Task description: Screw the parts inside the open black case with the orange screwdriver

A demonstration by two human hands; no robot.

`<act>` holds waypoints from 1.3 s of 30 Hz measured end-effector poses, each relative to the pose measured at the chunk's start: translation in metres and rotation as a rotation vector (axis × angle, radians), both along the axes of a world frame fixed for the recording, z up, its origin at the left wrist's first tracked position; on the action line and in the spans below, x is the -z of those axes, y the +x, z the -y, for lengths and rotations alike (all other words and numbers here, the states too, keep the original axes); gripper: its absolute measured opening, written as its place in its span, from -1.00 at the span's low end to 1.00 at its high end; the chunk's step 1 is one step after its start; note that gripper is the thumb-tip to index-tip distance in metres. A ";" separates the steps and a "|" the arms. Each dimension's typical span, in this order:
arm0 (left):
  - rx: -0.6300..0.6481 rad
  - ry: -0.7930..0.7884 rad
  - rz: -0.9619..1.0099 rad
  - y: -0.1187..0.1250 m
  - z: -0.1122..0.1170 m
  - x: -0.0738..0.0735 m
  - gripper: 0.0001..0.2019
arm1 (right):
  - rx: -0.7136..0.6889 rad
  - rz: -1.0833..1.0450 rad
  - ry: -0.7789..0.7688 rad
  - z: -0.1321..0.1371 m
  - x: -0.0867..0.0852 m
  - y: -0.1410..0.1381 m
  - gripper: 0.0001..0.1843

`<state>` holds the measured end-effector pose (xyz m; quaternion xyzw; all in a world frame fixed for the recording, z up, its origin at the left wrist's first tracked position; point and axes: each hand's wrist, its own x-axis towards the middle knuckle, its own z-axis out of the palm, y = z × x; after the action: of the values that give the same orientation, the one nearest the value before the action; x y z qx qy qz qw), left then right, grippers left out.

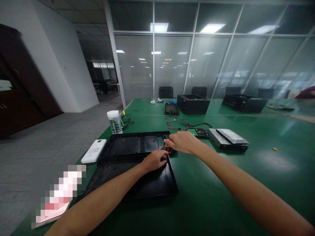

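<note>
Both my hands meet at the right end of a black plastic case shell (130, 145) that lies open on the green table (221, 183). My left hand (155, 160) rests curled on the near edge of the shell, fingers closed around a bundle of red and black wires (165, 149). My right hand (182, 142) reaches in from the right and pinches the same wire bundle at the shell's corner. A flat glossy black panel (147, 185) lies in front of the shell, under my left wrist.
A white flat device (94, 150) and a clear jar with a white lid (115, 122) stand left of the shell. A drive unit (228, 138), a green circuit board (199, 132) and loose cables (187, 124) lie to the right. Black computer cases (193, 104) sit farther back.
</note>
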<state>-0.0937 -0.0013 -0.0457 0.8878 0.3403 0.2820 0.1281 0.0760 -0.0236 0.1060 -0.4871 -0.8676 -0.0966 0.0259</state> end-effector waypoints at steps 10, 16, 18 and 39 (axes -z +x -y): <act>0.008 0.018 -0.008 -0.003 0.003 -0.005 -0.74 | -0.188 -0.434 -0.088 -0.012 0.035 0.048 -0.63; 0.093 0.106 -0.180 -0.001 0.011 -0.016 -0.89 | 0.129 -1.575 -0.309 -0.045 0.128 0.133 -0.64; 0.150 0.108 -0.259 0.000 0.014 -0.017 -0.87 | 0.175 -1.826 -0.330 -0.055 0.145 0.147 -0.67; -0.335 -0.186 -0.396 -0.076 -0.011 -0.072 -0.50 | -0.199 -0.201 -0.104 0.146 0.135 0.061 -0.83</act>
<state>-0.1699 0.0097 0.0263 0.8414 0.5252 0.0879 0.0917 0.1370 -0.1696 -0.0295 -0.4064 -0.9086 0.0006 0.0968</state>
